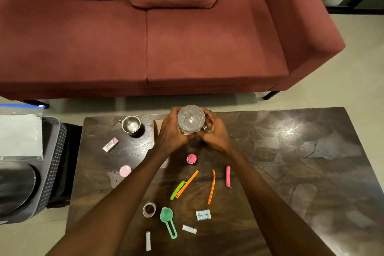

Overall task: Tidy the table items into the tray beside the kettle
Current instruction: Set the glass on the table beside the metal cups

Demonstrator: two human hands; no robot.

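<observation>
Glass kettle point(191, 119), seemingly, is cupped by left hand point(170, 133) and right hand point(216, 134), fingers curled tight around it, steadying it over the wooden tray point(156, 129).

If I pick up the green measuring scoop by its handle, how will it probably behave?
The green measuring scoop looks like thin plastic, so probably light and stiff. Its slotted handle seems easy to pinch. Its round bowl may tip or rock if pushed.
</observation>
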